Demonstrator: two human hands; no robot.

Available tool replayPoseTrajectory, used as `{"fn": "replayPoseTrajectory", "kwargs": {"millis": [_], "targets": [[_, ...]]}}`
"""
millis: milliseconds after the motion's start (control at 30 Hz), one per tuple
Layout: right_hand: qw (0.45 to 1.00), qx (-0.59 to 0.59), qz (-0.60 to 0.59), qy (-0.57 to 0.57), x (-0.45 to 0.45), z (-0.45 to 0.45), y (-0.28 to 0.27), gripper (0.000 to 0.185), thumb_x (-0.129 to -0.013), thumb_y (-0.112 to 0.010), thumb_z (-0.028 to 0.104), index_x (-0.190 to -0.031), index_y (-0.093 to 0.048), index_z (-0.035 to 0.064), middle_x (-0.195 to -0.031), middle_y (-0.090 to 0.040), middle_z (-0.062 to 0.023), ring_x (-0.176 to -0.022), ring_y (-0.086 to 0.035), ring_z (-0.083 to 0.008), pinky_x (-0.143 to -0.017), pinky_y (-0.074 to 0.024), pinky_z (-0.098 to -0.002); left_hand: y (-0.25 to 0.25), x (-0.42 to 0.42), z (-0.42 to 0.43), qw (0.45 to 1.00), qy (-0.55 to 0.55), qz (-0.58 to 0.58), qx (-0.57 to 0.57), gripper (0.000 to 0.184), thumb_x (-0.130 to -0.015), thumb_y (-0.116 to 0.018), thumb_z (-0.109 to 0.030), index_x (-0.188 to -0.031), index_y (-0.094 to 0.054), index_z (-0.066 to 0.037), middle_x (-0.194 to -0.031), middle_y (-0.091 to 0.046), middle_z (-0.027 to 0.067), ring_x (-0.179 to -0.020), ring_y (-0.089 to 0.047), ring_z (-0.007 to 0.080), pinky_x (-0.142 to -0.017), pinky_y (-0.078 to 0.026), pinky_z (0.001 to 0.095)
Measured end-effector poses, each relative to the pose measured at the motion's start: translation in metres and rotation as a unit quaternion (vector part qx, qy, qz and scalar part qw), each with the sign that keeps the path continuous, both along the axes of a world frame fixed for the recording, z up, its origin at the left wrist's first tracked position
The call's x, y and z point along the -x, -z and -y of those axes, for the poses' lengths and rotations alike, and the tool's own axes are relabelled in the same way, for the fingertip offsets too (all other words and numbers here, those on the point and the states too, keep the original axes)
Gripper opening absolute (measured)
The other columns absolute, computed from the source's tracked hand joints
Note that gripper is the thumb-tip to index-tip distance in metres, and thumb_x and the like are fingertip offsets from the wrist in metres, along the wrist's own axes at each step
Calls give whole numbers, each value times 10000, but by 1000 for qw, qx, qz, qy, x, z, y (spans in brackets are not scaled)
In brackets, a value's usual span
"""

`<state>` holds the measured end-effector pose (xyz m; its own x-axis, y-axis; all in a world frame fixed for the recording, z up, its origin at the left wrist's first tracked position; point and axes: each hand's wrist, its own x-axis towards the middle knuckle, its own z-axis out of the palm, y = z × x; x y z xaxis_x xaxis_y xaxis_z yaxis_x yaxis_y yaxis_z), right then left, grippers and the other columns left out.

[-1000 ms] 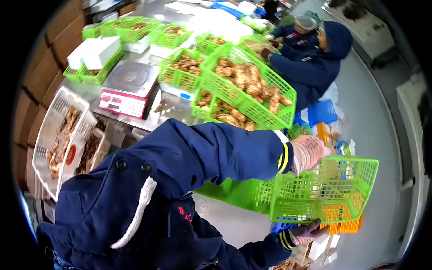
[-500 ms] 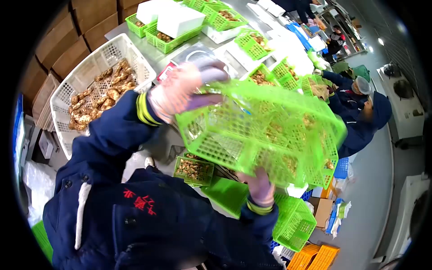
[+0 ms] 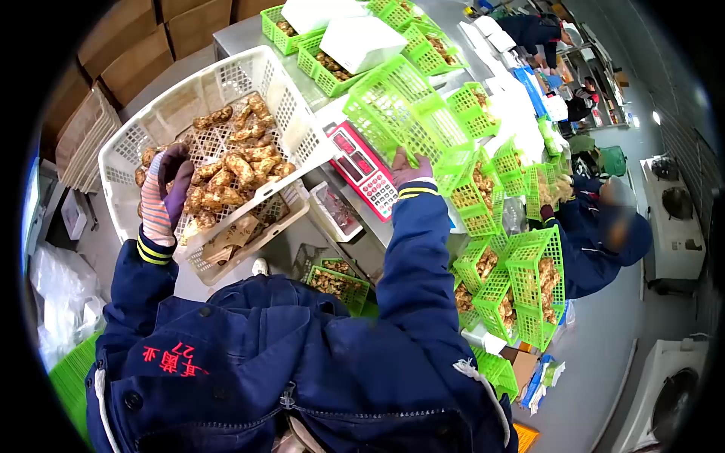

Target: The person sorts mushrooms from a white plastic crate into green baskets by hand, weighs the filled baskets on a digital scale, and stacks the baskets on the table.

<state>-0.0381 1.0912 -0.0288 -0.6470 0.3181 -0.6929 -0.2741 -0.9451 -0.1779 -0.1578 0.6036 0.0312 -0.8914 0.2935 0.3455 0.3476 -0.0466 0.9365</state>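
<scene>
My left hand (image 3: 168,189), in a striped glove with purple fingertips, is over the left side of a large white crate (image 3: 291,102). Its fingers are curved and apart, with nothing visible between them. Brown, thick-stemmed mushrooms (image 3: 242,170) lie heaped in that crate beside the hand. My right hand (image 3: 411,167) grips the near edge of a bright green plastic basket (image 3: 404,94), which looks bare inside. This basket is behind the red-and-white scale (image 3: 366,170) with its keypad; whether it rests on the weighing plate is hidden.
Green baskets of mushrooms (image 3: 545,283) are stacked at the right, near a co-worker in dark blue (image 3: 585,249). White foam boxes (image 3: 362,44) sit on baskets at the back. Below the table edge is a low green basket (image 3: 337,287). Cardboard boxes (image 3: 136,57) line the left.
Both hands were holding up green basketwork in midair. Now my right hand has it by the scale, and my left hand has let go and moved to the white crate. The view has shifted.
</scene>
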Motion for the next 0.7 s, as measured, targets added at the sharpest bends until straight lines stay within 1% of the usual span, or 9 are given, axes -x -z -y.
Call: {"fn": "replayPoseTrajectory", "kwargs": {"millis": [67, 100, 167, 200, 300, 367, 433, 567, 700], "targets": [[998, -2, 29, 52, 8, -1, 5, 412, -809, -560, 262, -1049, -492, -66, -947, -589, -187, -782, -598, -272, -633, -547, -332, 11, 1, 7, 1000, -15, 16, 6, 283, -863, -574, -14, -1142, -530, -8, -1051, -567, 40, -957, -517, 105, -865, -402, 236], [996, -19, 28, 77, 11, 5, 5, 464, -816, -593, 326, -1053, -491, -60, -909, -595, -184, -759, -600, -260, -590, -541, -313, 14, -1, 8, 999, -32, 29, 21, 288, -864, -573, -15, -1148, -526, -11, -1042, -571, 39, -949, -523, 106, -854, -414, 240], [997, -58, 51, 10, 8, 13, 4, 546, -808, -609, 431, -1039, -504, -53, -889, -601, -177, -710, -591, -230, -530, -522, -291, 21, -5, 8, 998, -38, 42, -13, 298, -863, -578, -21, -1156, -523, -15, -1038, -574, 37, -944, -529, 107, -844, -425, 246], [992, -75, 17, -97, -2, 10, -2, 588, -816, -576, 494, -1049, -506, -41, -834, -603, -151, -657, -573, -198, -511, -501, -268, 22, -7, 7, 998, -48, 33, -1, 302, -861, -585, -29, -1156, -522, -17, -1040, -577, 38, -949, -535, 110, -844, -432, 252], [962, -245, 59, -107, -12, 38, -46, 456, -898, -489, 406, -1068, -534, -14, -705, -588, -55, -588, -539, -145, -498, -464, -219, 35, -7, 5, 996, -56, 61, 18, 283, -859, -593, -39, -1135, -534, -19, -1040, -579, 37, -949, -536, 108, -845, -435, 253], [965, -242, 3, -105, -16, 29, -63, 381, -917, -474, 341, -1080, -545, 5, -691, -575, -26, -590, -530, -123, -483, -450, -216, 45, -6, 3, 993, -69, 89, 23, 261, -859, -588, -33, -1116, -546, -21, -1020, -578, 26, -933, -527, 101, -846, -428, 245], [945, -303, -17, -118, -13, 17, -76, 315, -916, -483, 289, -1089, -552, 34, -746, -572, -3, -611, -517, -107, -499, -437, -219, 44, -6, -3, 985, -77, 155, -16, 242, -861, -582, -32, -1101, -554, -25, -1011, -577, 25, -933, -527, 103, -850, -421, 240], [915, -376, -66, -134, 8, 4, -100, 320, -898, -512, 240, -1142, -534, 35, -779, -571, -27, -640, -507, -120, -540, -422, -232, 49, -1, -21, 979, -79, 186, -40, 223, -862, -575, -39, -1082, -554, -12, -987, -573, 25, -909, -524, 101, -829, -420, 234], [913, -364, -80, -167, 34, 3, -109, 332, -909, -489, 241, -1168, -518, 35, -800, -567, -37, -645, -498, -129, -547, -413, -241, 44, -2, -39, 971, -101, 216, -12, 218, -862, -570, -58, -1073, -556, -5, -945, -575, 23, -864, -527, 96, -782, -428, 231]]}}
